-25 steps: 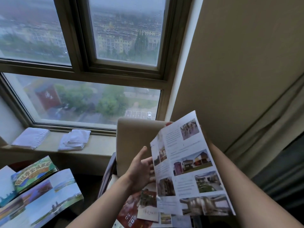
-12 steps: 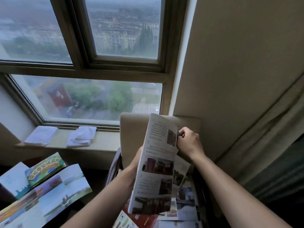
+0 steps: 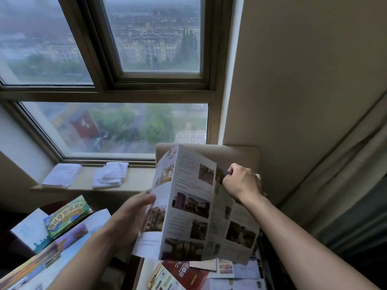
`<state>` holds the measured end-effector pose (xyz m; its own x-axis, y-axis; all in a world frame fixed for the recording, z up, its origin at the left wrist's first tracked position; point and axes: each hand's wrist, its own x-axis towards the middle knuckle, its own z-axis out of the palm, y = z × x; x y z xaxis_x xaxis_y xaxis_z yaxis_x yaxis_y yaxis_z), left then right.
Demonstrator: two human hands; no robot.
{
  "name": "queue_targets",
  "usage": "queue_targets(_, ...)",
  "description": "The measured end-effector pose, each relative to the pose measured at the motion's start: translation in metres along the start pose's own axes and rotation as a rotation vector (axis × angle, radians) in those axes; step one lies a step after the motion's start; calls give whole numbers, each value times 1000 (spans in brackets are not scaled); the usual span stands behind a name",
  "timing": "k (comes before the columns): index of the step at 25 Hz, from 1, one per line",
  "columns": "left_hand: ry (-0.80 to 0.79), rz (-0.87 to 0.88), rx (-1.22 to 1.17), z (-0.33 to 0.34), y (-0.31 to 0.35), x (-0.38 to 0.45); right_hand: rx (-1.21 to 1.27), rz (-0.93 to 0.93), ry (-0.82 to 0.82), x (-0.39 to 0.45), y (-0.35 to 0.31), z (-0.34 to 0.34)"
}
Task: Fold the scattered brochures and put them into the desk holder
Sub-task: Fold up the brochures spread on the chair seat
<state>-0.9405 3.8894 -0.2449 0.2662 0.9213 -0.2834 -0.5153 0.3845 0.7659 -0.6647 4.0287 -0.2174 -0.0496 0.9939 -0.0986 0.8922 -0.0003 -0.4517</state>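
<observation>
We see a white brochure [image 3: 194, 208] printed with small photographs and text, held up in the air in front of a beige chair back [image 3: 236, 152] by both hands. It is partly folded along upright creases, with its left panel bent toward us and its right panel angled away. The left hand [image 3: 129, 218] holds the left panel, its thumb lying across the front of the paper and its fingers hidden behind it. The right hand [image 3: 240, 182] has its fingers curled and pinches the brochure's upper right edge, knuckles toward us. Below the raised brochure, more brochures [image 3: 188, 273] lie scattered and overlapping, among them a red one and several pale ones; we cannot tell what surface carries them. At the lower left another heap of brochures [image 3: 52, 243] is spread out, with a green booklet [image 3: 67, 216] bearing large yellow characters resting on top, tilted. On the windowsill [image 3: 138, 181] under the window [image 3: 117, 126] lie two folded white cloths [image 3: 111, 174], well apart from the hands. A curtain [image 3: 345, 185] hangs along the right side.
</observation>
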Motion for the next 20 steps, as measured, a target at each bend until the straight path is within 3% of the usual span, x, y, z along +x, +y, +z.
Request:
queue_targets(4,546,119,478,-36,38,-7,-11,-40,-33,-1,1,4)
queue_targets(7,779,164,849,-47,61,-6,-24,-56,-54,-1,2,5)
queue_targets(10,708,227,1019,-33,71,-1,-38,-74,-68,-1,-5,8)
queue_targets(13,315,188,902,-8,56,12,19,-127,-87,-2,-15,10)
queue_targets(15,171,152,794,-1,36,22,111,-214,-140,-4,-20,8)
queue_targets(16,193,201,718,-2,26,29,162,-261,-169,-5,-22,4)
queue_targets(18,397,319,662,-9,9,44,247,-339,-204,-7,-25,-5)
queue_targets(20,406,241,611,-13,0,58,321,-373,-227,-8,-26,-15)
